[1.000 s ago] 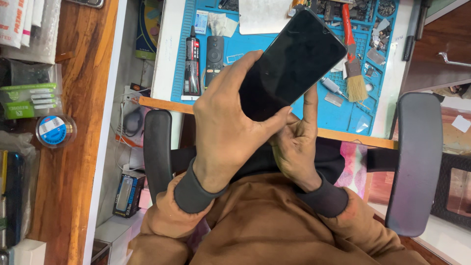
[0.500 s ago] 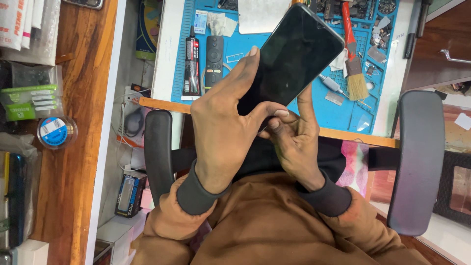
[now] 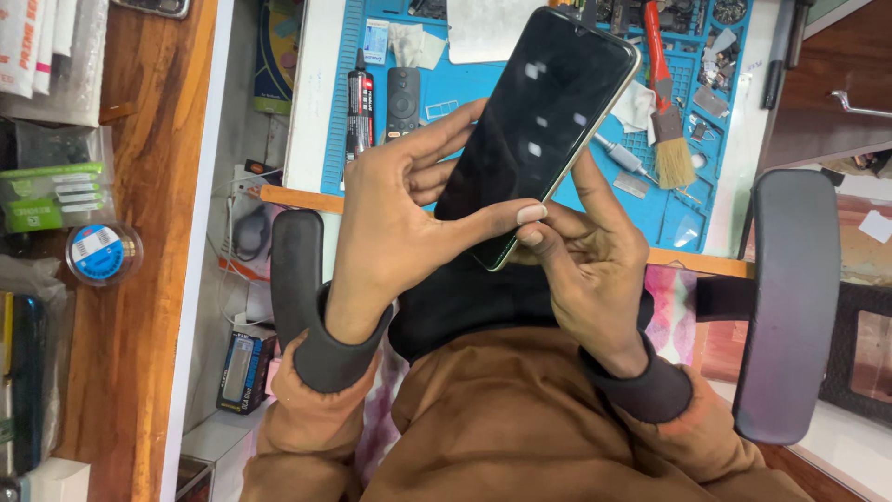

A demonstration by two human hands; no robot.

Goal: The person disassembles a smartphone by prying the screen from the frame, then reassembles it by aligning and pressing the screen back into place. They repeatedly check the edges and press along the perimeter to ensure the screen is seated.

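Note:
A black smartphone with a dark screen and a pale edge is held up over my lap, tilted to the right. My left hand grips its left side and lower edge, thumb stretched across the bottom corner. My right hand holds the lower right edge, with thumb and fingertips pinching the corner beside my left thumb. Both arms wear brown sleeves with dark cuffs.
A blue work mat lies on the white desk with a red-handled brush, a black glue tube, a small black remote and small parts. Chair armrests flank me. A wooden shelf at left holds a tape roll.
My left hand slid from covering the phone's lower half to its left edge, showing more screen. My right hand came round to pinch the bottom corner. The phone shifted slightly.

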